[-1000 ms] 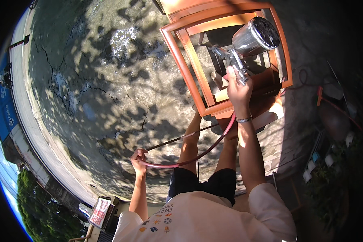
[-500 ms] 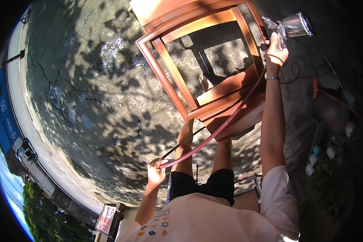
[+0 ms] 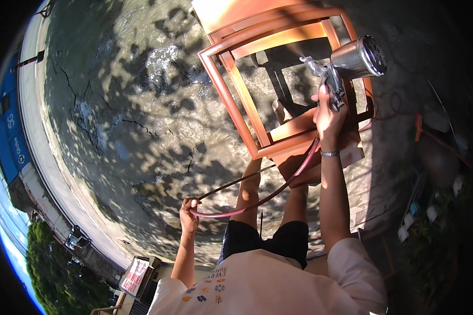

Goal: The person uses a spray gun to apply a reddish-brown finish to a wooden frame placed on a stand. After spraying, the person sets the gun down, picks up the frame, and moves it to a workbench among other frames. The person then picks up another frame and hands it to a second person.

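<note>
Spray gun [image 3: 347, 62], its handle wrapped in our right hand [image 3: 329, 118], sits over the right side of the orange wooden frame [image 3: 227, 105]; we clasp the pink hose [image 3: 243, 211] in our left hand [image 3: 189, 212], and it curves up toward the right one.

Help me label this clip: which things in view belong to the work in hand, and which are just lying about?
In the work:
- spray gun with metal cup, held in the right hand
- pink hose, held in the left hand
- orange-brown wooden frame, near the gun

Apparently just around:
- sign, lower left
- motorbike by the road
- plants, lower right
</note>
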Action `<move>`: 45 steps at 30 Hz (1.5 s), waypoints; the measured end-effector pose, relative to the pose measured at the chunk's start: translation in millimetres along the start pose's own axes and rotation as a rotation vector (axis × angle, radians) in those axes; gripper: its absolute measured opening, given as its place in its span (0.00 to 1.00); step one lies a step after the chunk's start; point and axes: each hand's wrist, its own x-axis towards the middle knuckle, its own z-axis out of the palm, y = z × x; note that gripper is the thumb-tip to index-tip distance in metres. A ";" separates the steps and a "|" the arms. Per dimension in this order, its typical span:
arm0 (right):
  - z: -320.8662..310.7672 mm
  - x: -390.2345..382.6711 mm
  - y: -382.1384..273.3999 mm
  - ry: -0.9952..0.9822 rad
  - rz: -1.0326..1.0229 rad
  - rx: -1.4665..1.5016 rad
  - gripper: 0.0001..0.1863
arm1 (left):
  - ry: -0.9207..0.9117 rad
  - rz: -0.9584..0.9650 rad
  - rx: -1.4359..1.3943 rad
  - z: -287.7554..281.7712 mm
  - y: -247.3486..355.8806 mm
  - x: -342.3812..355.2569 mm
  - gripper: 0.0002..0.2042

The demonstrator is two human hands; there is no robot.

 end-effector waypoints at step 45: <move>-7.3 -399.4 -116.1 1.004 -0.112 0.083 0.19 | -0.978 0.885 0.977 -100.0 43.7 204.1 0.16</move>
